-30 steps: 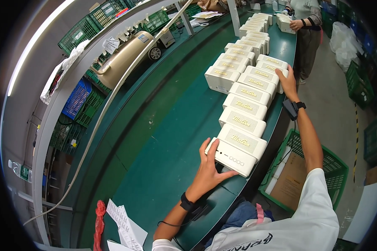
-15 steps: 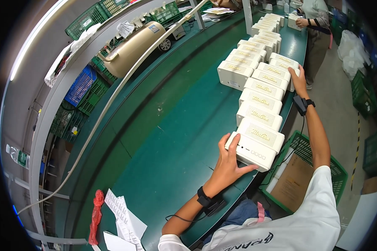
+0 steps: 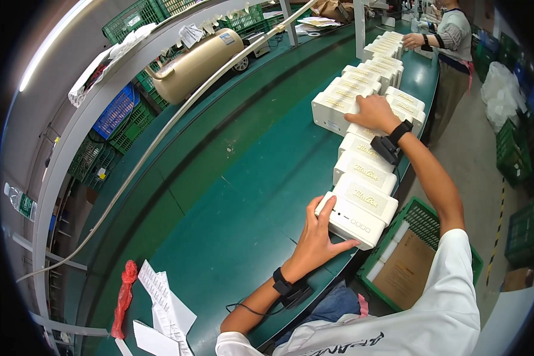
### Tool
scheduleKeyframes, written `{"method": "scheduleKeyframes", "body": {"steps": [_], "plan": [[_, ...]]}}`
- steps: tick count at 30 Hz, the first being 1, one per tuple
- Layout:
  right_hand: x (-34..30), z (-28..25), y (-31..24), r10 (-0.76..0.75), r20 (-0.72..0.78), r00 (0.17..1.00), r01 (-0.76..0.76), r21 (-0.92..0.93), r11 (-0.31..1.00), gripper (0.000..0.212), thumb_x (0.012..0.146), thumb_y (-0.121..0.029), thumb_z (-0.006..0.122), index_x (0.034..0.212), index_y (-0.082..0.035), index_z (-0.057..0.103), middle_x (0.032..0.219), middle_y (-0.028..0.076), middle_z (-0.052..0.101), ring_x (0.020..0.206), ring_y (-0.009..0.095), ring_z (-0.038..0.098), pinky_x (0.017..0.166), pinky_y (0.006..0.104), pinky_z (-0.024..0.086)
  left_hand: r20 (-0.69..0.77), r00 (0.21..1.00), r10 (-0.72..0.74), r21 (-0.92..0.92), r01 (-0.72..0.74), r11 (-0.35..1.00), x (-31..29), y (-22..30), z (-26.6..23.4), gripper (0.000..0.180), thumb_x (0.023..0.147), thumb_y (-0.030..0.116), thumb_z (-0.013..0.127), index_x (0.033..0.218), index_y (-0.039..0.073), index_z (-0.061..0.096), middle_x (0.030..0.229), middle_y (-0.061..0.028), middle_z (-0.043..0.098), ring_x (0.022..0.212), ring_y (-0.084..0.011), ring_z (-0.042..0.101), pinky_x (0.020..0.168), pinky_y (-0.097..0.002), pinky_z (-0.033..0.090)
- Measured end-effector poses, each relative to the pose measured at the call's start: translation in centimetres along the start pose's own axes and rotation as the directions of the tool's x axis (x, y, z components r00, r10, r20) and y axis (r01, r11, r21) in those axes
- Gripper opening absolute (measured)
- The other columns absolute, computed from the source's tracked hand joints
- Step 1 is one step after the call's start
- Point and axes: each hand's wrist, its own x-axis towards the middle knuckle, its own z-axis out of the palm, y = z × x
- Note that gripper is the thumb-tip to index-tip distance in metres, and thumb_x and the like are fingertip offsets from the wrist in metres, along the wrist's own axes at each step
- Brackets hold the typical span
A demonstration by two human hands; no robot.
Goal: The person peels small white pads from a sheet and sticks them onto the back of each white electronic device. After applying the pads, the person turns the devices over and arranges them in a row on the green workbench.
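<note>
White box-shaped speakers with grilles and raised gold lettering stand in two slanting rows along the bench. My left hand (image 3: 317, 248) spans the nearest speaker (image 3: 356, 222), fingers on its left end and thumb at the lower right corner. A panel with small buttons and ports faces me on that one. Over the middle of the right-hand row reaches my right hand (image 3: 375, 113), its bent fingers against the speakers beside the front of the left row (image 3: 331, 113). Its palm hides the speaker underneath. Both wrists wear black straps with small devices.
The green bench (image 3: 243, 196) curves away to the far end, where another person (image 3: 454, 44) reaches over speakers. Papers (image 3: 166, 314) and a red plastic wrap (image 3: 124, 299) lie at lower left. A green crate (image 3: 418, 210) with cardboard is right of the bench. A beige tank (image 3: 199, 65) stands beyond.
My right hand has moved from the right side of the row leftward across its top. The left hand stays on the nearest speaker. The far person's arm has shifted, and the view has turned slightly.
</note>
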Motion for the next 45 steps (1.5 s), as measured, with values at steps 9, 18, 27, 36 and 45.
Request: {"method": "scheduleKeyframes", "body": {"steps": [9, 18, 27, 36, 45], "plan": [[2.2, 2.3, 0.6, -0.056, -0.123, 0.991, 0.080, 0.197, 0.977, 0.066, 0.084, -0.059, 0.066, 0.100, 0.006, 0.068, 0.092, 0.027, 0.069, 0.092, 0.041, 0.067, 0.085, 0.0444, 0.053, 0.003, 1.000, -0.030, 0.031, 0.030, 0.999, 0.1, 0.9, -0.3, 0.116, 0.065, 0.036, 0.093, 0.153, 0.008, 0.023, 0.145, -0.0306, 0.025, 0.130, -0.0496, 0.039, 0.105, -0.0506, 0.044], [-8.5, 3.2, 12.5, 0.526, -0.191, 0.828, -0.450, 0.332, 0.829, 0.070, 0.092, -0.063, 0.053, 0.142, -0.013, 0.054, 0.140, 0.028, 0.050, 0.128, 0.043, 0.051, 0.108, 0.0444, 0.040, 0.044, 0.999, -0.007, -0.028, 0.008, 1.000, 0.7, -1.0, -0.7, 0.121, 0.063, 0.034, 0.096, 0.153, 0.005, 0.021, 0.148, -0.0279, 0.024, 0.137, -0.0434, 0.034, 0.114, -0.0474, 0.035], [-10.7, 2.8, 12.7, 0.634, -0.213, 0.743, -0.455, 0.534, 0.712, 0.073, 0.091, -0.066, 0.051, 0.148, -0.021, 0.048, 0.146, 0.027, 0.045, 0.132, 0.043, 0.048, 0.110, 0.0461, 0.039, 0.099, 0.991, 0.094, -0.081, -0.086, 0.993, 1.9, -2.4, -1.4, 0.120, 0.064, 0.033, 0.095, 0.152, 0.006, 0.019, 0.146, -0.0265, 0.025, 0.138, -0.0414, 0.031, 0.116, -0.0471, 0.033], [-12.6, 0.7, 13.1, 0.691, -0.232, 0.685, -0.514, 0.519, 0.683, 0.074, 0.089, -0.068, 0.051, 0.149, -0.024, 0.047, 0.146, 0.025, 0.047, 0.133, 0.043, 0.048, 0.110, 0.0468, 0.038, 0.137, 0.977, 0.161, -0.127, -0.144, 0.981, 3.0, -2.3, -2.2, 0.120, 0.065, 0.037, 0.094, 0.152, 0.007, 0.018, 0.145, -0.0258, 0.024, 0.137, -0.0413, 0.033, 0.115, -0.0479, 0.033], [-11.5, 1.2, 14.5, 0.697, -0.257, 0.669, -0.516, 0.514, 0.685, 0.073, 0.089, -0.069, 0.050, 0.149, -0.029, 0.046, 0.149, 0.024, 0.045, 0.135, 0.042, 0.047, 0.112, 0.0475, 0.035, 0.117, 0.975, 0.187, -0.133, -0.171, 0.976, 3.0, -2.7, -2.0, 0.120, 0.065, 0.038, 0.094, 0.153, 0.007, 0.018, 0.146, -0.0252, 0.024, 0.136, -0.0409, 0.033, 0.115, -0.0467, 0.033]]}}
